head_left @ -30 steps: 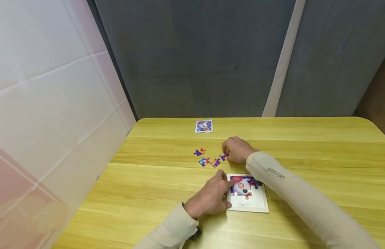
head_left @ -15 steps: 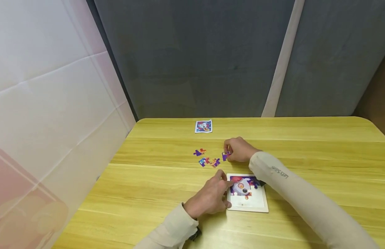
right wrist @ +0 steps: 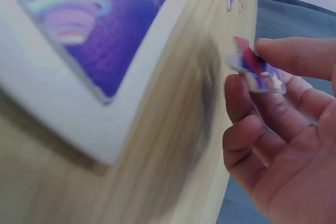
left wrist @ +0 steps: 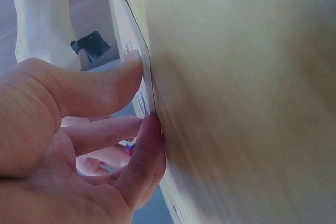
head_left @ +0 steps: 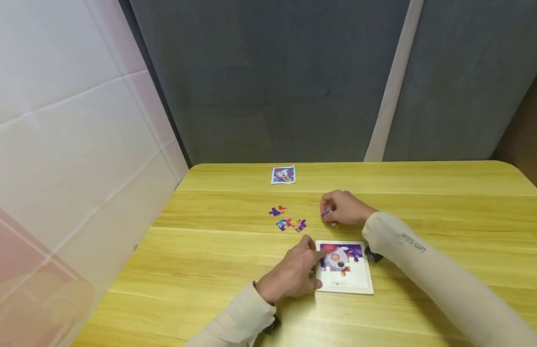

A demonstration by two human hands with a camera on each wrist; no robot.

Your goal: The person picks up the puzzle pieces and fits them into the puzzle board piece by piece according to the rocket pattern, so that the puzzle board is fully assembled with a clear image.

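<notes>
A white puzzle board (head_left: 359, 282) with a partly filled purple picture lies near the table's front. My left hand (head_left: 294, 275) holds its left edge; in the left wrist view the thumb (left wrist: 113, 80) lies on top of the board (left wrist: 131, 35) and a finger presses the rim. Behind the board, my right hand (head_left: 345, 208) pinches a small purple puzzle piece (head_left: 326, 212) just above the table. The right wrist view shows that piece (right wrist: 257, 69) between thumb and fingertips, with the board (right wrist: 79, 51) to the left. Three loose pieces (head_left: 288, 219) lie left of the right hand.
A small picture card (head_left: 283, 175) lies near the far edge of the yellow wooden table (head_left: 446, 202). A small black object (head_left: 374, 255) sits at the board's right edge. A white panel stands on the left, with grey panels behind the table.
My right hand has lifted one purple piece off the table from the loose group and moved a little to the right with it. The left hand has stayed on the board's edge.
</notes>
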